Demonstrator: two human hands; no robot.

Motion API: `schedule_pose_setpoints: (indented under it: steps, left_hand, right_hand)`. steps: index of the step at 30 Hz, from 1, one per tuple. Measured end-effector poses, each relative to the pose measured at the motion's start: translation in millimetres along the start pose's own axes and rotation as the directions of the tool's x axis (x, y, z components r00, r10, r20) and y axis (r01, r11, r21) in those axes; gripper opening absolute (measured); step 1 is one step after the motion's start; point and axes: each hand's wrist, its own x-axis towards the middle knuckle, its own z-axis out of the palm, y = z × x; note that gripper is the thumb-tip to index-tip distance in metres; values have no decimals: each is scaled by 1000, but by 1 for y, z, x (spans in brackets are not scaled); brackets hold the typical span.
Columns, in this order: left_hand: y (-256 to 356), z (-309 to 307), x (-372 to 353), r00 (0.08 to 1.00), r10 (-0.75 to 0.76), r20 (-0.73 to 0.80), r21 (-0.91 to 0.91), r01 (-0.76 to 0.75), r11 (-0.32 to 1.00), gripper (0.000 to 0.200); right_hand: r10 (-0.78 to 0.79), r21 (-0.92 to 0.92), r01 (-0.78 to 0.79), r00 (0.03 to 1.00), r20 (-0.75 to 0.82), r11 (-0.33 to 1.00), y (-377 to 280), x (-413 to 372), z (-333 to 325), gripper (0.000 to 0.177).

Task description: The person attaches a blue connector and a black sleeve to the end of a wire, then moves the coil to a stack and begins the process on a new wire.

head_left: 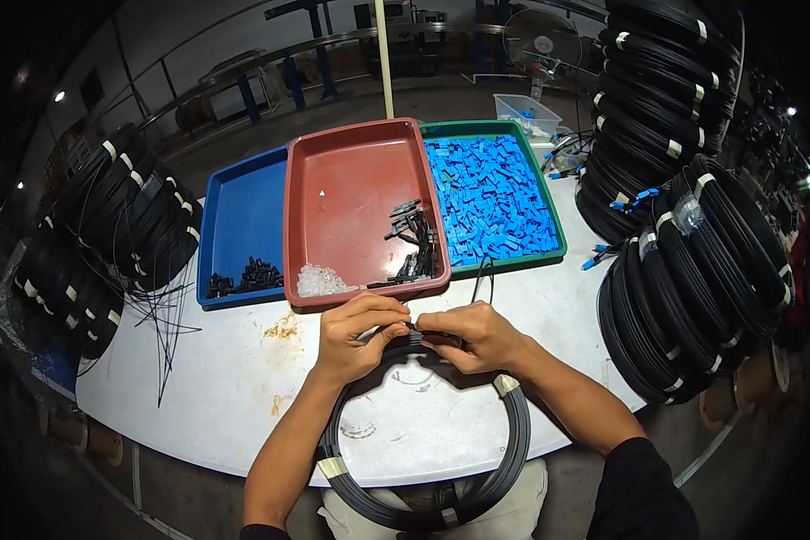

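Note:
A coil of black cable [517, 432], bound with pale tape, lies over the front edge of the white table and partly over my lap. Above its far side, my left hand [358, 335] is closed in a pinch on something small and dark that the fingers mostly hide. Close beside it, my right hand [473, 337] pinches black cable, and a thin cable loop [490, 270] rises behind its knuckles. The fingertips of both hands nearly meet. Just beyond them stands a red tray [351, 180] with black connector parts [414, 238] and small clear pieces [320, 281].
Left of the red tray sits a blue tray [238, 216] with black parts; right of it, a green tray [558, 236] holds blue connectors [490, 193]. Cable coils stack at left [126, 207] and right [693, 279], some with loose ends. A clear bin [526, 112] stands behind.

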Motion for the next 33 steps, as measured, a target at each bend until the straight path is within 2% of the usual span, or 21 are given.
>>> schedule_pose_setpoints:
  steps: [2,5,9,11,26,33]
  left_hand:
    - [1,0,0,1000,-3,-2,26,3,1000,14]
    - [0,2,-2,1000,7,21,28,-8,1000,14]
    - [1,2,-1,1000,9,30,26,-10,1000,13]
    - [0,2,-2,1000,0,29,20,0,1000,12]
    - [-1,3,-1,999,11,53,3,-11,1000,12]
    - [0,2,-2,996,-78,38,-19,79,997,11]
  right_hand:
    - [-103,1,103,991,-89,995,-2,2,0,31]
    - [-49,21,50,999,-12,999,-4,-1,-2,35]
    - [-17,27,17,1000,-12,999,-3,-2,-1,31]
    - [-73,45,78,993,-95,996,-1,0,3,25]
    - [-122,42,127,987,-103,991,-2,3,2,21]
    - [-28,56,34,994,-103,998,-3,0,3,23]
